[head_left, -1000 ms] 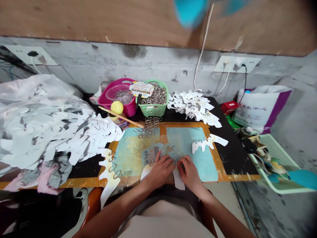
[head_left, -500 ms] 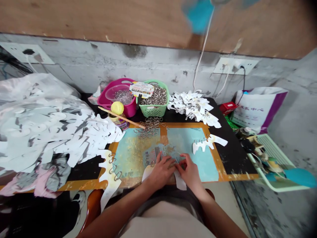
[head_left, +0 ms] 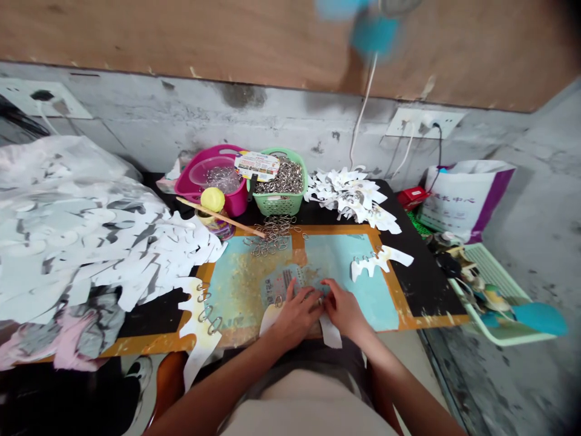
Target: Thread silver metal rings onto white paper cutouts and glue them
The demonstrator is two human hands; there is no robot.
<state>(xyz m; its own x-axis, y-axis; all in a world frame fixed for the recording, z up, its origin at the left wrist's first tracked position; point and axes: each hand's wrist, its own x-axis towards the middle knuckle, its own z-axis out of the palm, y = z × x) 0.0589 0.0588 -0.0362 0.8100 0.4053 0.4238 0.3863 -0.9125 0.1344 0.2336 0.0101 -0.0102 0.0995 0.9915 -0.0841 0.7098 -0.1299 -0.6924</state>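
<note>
At the front edge of the table, a white cut-out piece (head_left: 331, 332) with yellowish glue-like stains lies under both hands, its middle hidden. My left hand (head_left: 297, 312) rests over it, fingers bent and pressing it down, a metal ring (head_left: 278, 300) beside the index finger. Thumb and fingers of my right hand (head_left: 344, 307) are pinched together at the piece's upper edge, touching the left fingertips; what they hold is too small to make out. Similar cut-outs with rings along one edge lie to the left (head_left: 198, 321) and right (head_left: 381, 260).
Loose metal rings (head_left: 275, 235) lie ahead, near a wooden stick (head_left: 218, 217) across a glue tin (head_left: 220, 227). Behind stand a magenta basket (head_left: 236, 203) and a green basket (head_left: 279, 204) of rings. White cut-outs are heaped left (head_left: 91, 242) and back right (head_left: 351, 197).
My right hand has shifted slightly, its fingers closing in nearer the left fingertips. My left hand stays on the cut-out. The view has moved a little, and the blurred fan blades above have turned.
</note>
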